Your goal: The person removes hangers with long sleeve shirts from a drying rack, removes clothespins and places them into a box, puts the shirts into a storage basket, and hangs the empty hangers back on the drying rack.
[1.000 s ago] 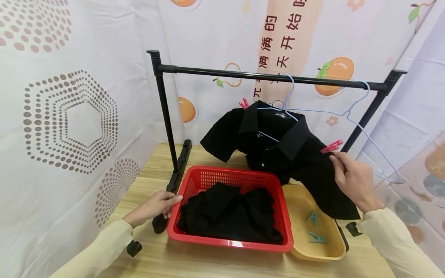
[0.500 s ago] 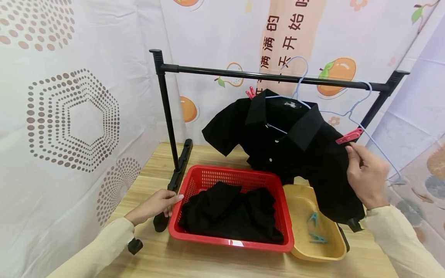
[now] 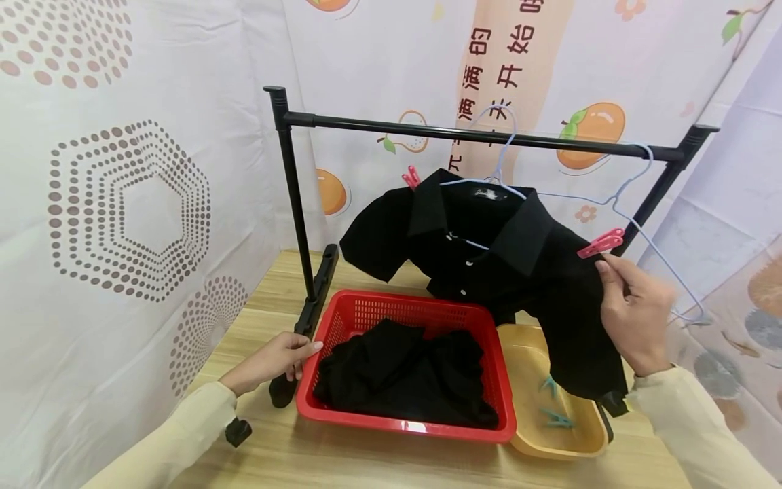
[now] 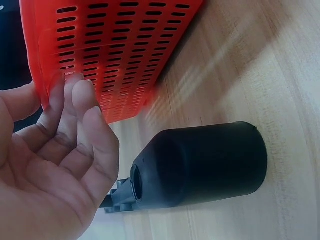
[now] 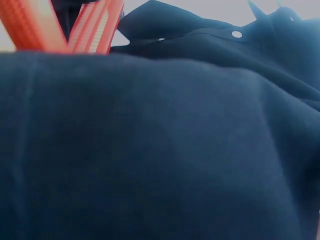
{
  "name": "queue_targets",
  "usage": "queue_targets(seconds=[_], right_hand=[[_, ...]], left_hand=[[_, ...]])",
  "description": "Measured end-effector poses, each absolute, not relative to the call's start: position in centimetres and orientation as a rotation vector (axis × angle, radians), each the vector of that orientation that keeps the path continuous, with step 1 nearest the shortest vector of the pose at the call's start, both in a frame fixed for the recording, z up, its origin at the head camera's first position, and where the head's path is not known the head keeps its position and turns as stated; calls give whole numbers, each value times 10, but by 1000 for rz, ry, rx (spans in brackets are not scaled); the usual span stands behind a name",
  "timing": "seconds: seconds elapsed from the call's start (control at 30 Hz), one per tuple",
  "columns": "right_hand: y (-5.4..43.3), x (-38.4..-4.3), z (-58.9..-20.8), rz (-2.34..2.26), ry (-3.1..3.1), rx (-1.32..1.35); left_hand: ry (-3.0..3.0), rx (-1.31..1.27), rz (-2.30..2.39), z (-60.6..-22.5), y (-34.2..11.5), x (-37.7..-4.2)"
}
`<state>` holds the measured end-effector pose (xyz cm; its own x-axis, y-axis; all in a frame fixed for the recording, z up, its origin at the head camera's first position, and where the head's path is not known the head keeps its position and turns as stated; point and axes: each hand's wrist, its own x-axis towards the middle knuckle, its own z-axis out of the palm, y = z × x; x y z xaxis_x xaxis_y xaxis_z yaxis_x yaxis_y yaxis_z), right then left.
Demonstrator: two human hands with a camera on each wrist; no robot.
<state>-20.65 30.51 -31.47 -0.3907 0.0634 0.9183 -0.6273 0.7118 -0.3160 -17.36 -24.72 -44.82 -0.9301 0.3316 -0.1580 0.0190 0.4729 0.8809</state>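
Note:
A black short-sleeved shirt (image 3: 467,238) with a collar and white buttons is on a light blue hanger (image 3: 501,170), whose hook meets the rack's bar. Pink clothespins are on both shoulders, a left one (image 3: 411,178) and a right one (image 3: 601,243). My right hand (image 3: 638,312) pinches the shirt's shoulder just below the right clothespin. In the right wrist view, black cloth (image 5: 165,150) covers most of the picture and hides the fingers. My left hand (image 3: 271,363) grips the left rim of a red basket (image 3: 406,426), thumb over the edge, fingers outside. Black clothing (image 3: 403,377) lies inside.
A black rack (image 3: 391,127) spans the table (image 3: 342,462), with its foot (image 4: 200,165) beside my left hand. Another blue hanger (image 3: 656,255) hangs at the bar's right end. Right of the basket sits a yellow tray (image 3: 528,435) with teal clothespins (image 3: 557,418).
The shirt and hanger swung right and upward with my right hand, then came back left and slightly lower. My left hand stays on the basket rim.

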Motion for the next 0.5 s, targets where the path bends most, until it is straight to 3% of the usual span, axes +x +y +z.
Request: queue_targets(seconds=[0.5], right_hand=[[262,-204,-323,1107,-1958,474]], left_hand=[[2414,301,1459,-450,-247,-174]])
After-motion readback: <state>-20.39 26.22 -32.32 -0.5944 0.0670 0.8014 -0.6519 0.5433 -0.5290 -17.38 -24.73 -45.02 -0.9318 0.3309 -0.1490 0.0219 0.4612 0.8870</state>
